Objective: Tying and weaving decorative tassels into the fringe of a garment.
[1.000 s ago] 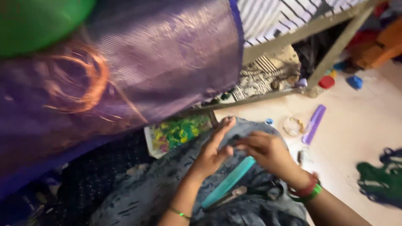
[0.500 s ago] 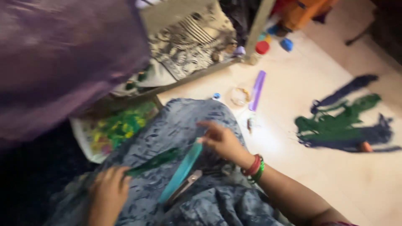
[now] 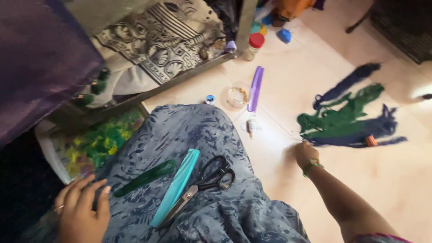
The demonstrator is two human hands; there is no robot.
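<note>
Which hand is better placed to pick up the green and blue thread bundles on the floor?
The right hand. It is stretched out over the floor, right at the near edge of the thread bundles. The left hand rests on the blue patterned fabric at the far side, beyond the teal comb and scissors.

There was one view only, from a camera worn on the person's head. It looked steeply down, from close, at the lap covered with blue patterned cloth and the pale floor beyond it.
</note>
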